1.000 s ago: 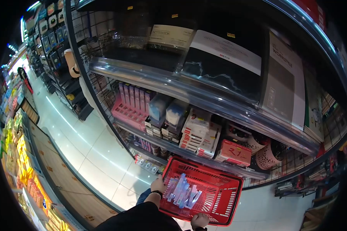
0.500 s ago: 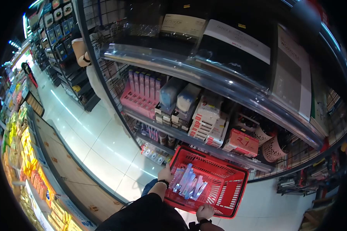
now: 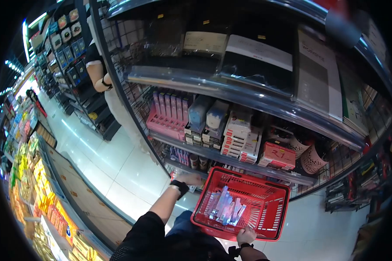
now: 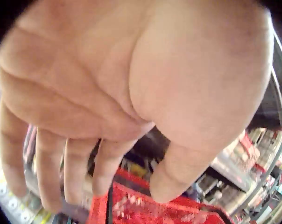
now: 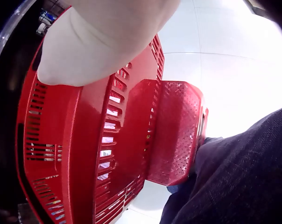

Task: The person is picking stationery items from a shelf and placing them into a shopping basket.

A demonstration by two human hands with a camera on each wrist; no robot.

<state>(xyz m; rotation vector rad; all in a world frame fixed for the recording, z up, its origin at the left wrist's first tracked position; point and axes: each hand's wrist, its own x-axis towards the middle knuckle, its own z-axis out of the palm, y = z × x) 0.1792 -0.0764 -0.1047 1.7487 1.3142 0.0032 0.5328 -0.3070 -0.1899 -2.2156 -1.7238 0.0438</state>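
Observation:
A red plastic basket (image 3: 265,195) holds several slim shiny packs (image 3: 227,208) in its left part. The right hand (image 3: 247,235) grips the basket's near rim in the head view; in the right wrist view part of that hand (image 5: 103,42) lies over the rim, its fingertips hidden. Off the basket's left rim, the left hand (image 3: 188,179) reaches toward the lower shelf. In the left wrist view the left hand (image 4: 99,93) has its fingers extended and spread, the palm holding nothing, with the red basket (image 4: 145,205) behind it.
Shelves (image 3: 231,156) carry a pink rack of slim boxes (image 3: 170,114), white-red boxes, a red box (image 3: 278,155) and notebooks above. Yellow packs (image 3: 43,182) fill a display at the left. A person's arm (image 3: 96,77) shows beyond the shelf frame, beside the tiled aisle (image 3: 130,169).
The left hand has let go of the basket's rim and moved outward, fingers extended. The right hand still grips the rim. In the head view the basket sits further right.

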